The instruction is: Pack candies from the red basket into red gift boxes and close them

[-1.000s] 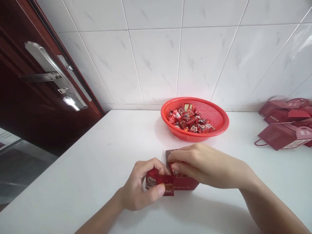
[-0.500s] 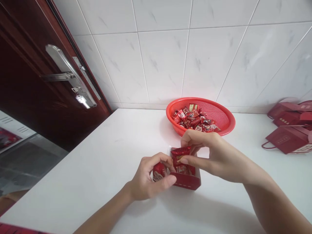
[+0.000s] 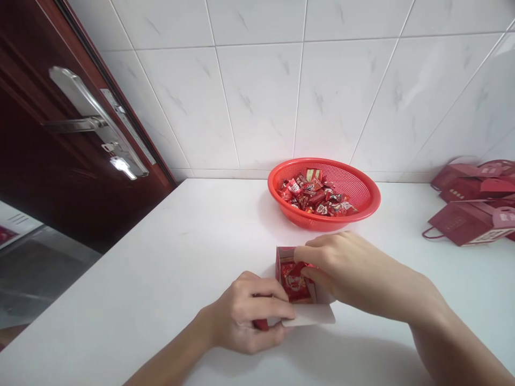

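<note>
A small red gift box (image 3: 309, 315) with a pale inner side stands open on the white table, its near flap folded out. Inside lie shiny red wrapped sweets (image 3: 295, 281). My left hand (image 3: 255, 311) is closed at the box's near left corner, fingertips touching the flap. A bit of a red wrapped candy (image 3: 261, 324) shows between its fingers; the rest is hidden. My right hand (image 3: 338, 265) reaches into the box from the right, thumb and fingers pinched on a red candy packet (image 3: 298, 269), mostly covered by the hand.
Behind the box, a red plastic basket (image 3: 364, 201) holds many wrapped sweets. Several dark red gift boxes (image 3: 462, 222) with cord handles lie at the right. A tiled wall (image 3: 257, 107) borders the white table (image 3: 161, 257); a dark red door (image 3: 24, 107) is at the left.
My right hand has lowered the red packet into the box. The near flap has folded outward, and my left hand has turned over its candy. The view has shifted slightly.
</note>
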Demonstrator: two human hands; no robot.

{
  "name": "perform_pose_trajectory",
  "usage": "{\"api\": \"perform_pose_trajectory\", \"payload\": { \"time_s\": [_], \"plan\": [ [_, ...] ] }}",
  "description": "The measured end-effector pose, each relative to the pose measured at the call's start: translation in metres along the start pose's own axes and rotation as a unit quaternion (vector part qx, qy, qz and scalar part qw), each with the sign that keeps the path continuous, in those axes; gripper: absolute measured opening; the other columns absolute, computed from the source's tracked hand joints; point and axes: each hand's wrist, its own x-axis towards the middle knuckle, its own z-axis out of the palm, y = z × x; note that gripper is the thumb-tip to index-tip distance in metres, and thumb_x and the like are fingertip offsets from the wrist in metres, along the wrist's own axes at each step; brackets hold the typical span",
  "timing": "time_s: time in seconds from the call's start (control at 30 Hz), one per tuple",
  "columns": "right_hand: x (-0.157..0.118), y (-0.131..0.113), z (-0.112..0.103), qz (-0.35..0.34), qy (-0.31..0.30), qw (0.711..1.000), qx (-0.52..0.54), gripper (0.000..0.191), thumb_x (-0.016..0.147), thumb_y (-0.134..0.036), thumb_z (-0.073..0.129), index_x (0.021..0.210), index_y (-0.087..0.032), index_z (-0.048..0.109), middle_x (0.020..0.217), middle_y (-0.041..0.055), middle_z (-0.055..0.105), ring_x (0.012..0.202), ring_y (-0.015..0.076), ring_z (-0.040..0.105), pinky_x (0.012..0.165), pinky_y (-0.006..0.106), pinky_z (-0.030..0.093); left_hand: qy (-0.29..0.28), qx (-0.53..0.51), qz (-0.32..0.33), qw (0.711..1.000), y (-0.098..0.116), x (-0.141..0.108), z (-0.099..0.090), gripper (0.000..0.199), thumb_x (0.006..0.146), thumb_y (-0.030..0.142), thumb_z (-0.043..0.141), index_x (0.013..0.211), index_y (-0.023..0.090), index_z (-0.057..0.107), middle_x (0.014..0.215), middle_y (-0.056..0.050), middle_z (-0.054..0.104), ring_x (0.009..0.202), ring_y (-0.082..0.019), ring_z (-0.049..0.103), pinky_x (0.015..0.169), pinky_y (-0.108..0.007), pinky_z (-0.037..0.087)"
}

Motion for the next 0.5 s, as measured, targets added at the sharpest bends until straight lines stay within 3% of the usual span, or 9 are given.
{"api": "perform_pose_trajectory", "payload": {
  "time_s": [0.3, 0.5],
  "plan": [
    [0.011, -0.006, 0.01, -0.033, -0.046, 0.998, 0.002, 0.021, 0.09, -0.009, 0.058, 0.073, -0.019, 0.052, 0.062, -0.0051, 0.054, 0.048, 0.009, 0.026, 0.046, 0.027, 0.019, 0.005, -0.035, -0.007, 0.999, -0.002, 0.001, 0.001, 0.014, 0.083, 0.012, 0.067, 0.095, 0.019, 0.07, 0.075, -0.008, 0.071, 0.05, -0.013, 0.06, 0.047, -0.023, 0.047],
    [0.009, 0.002, 0.005, -0.006, -0.016, 0.999, 0.033, 0.019, 0.093, -0.004, 0.054, 0.085, -0.019, 0.062, 0.064, -0.0035, 0.059, 0.051, 0.0092, 0.038, 0.049, 0.026, 0.022, 0.011, -0.04, -0.017, 0.999, -0.001, 0.001, 0.0, 0.015, 0.084, 0.012, 0.071, 0.097, 0.019, 0.072, 0.075, -0.008, 0.073, 0.05, -0.012, 0.059, 0.046, -0.022, 0.045]
  ]
}}
